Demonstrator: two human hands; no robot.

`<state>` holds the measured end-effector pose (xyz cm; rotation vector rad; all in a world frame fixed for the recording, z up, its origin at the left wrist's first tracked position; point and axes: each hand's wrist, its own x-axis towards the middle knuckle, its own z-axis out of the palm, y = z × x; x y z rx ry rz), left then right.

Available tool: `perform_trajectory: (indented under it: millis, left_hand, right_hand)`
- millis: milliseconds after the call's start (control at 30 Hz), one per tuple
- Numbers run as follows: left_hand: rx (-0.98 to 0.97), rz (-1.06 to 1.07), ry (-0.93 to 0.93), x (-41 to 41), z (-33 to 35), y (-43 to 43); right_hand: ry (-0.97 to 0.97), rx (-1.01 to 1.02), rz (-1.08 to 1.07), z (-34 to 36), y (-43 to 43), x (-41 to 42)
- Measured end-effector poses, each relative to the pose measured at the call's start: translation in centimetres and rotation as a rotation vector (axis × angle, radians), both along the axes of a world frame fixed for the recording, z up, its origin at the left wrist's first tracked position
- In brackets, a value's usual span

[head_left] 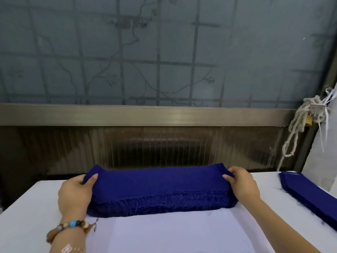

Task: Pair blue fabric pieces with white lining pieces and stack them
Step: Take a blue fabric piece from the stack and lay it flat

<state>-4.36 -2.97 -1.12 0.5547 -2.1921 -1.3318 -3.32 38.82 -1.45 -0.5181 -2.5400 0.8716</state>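
A thick stack of blue fabric pieces (160, 187) with frayed front edges lies across the middle of the white table (27, 221). My left hand (75, 193) grips the stack's left end, thumb on top. At the right end my right hand (241, 183) grips the stack the same way. The far edge of the top pieces curls upward between my hands. A white lining sheet (164, 232) lies flat on the table just in front of the stack.
A second, flatter pile of blue pieces (313, 196) lies at the table's right edge. Behind the table runs a metal rail (145, 115) under a frosted window. A knotted white rope (299, 128) hangs at the back right.
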Motion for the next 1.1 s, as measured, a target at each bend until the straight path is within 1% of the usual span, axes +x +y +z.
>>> perform_trajectory:
  millis: [100, 200, 267, 367, 400, 500, 600, 667, 800, 967, 1100]
  left_hand:
    - [-0.034, 0.062, 0.097, 0.4, 0.7, 0.4]
    - [-0.007, 0.035, 0.176, 0.8, 1.9, 0.6]
    - [0.086, -0.031, 0.232, 1.1, 3.2, 0.7]
    - [0.239, -0.105, 0.334, 2.0, 5.9, 1.2]
    - [0.258, -0.111, 0.357, 2.5, 6.7, 1.4]
    - [0.245, -0.129, 0.387, 3.9, 8.8, 2.2]
    - [0.229, -0.175, 0.325, 5.9, 9.8, 2.6]
    - [0.249, -0.225, 0.264, 7.5, 9.8, 2.3]
    - [0.233, -0.294, 0.149, 10.8, 8.4, 1.0]
    - [0.22, -0.293, -0.017, 14.1, 5.9, -0.7]
    - [0.221, -0.294, -0.083, 16.7, 4.5, -1.7]
  right_hand:
    - [0.05, 0.018, 0.001, 0.3, 0.1, 0.3]
    - [0.12, -0.008, -0.002, 1.2, 0.5, 0.7]
    - [0.154, -0.142, -0.001, 1.9, 0.8, 0.9]
    - [0.198, -0.5, 0.008, 2.9, 0.9, 1.8]
    - [0.212, -0.586, 0.018, 3.1, 1.1, 2.2]
    - [0.232, -0.724, 0.04, 3.9, 1.8, 3.7]
    - [0.23, -0.842, 0.041, 4.1, 2.7, 5.6]
    - [0.203, -0.862, 0.042, 3.8, 3.1, 7.1]
    - [0.173, -0.862, 0.052, 2.9, 3.5, 10.3]
    - [0.165, -0.887, 0.084, 2.5, 3.7, 14.0]
    - [0.127, -0.792, 0.123, 2.3, 3.6, 16.9]
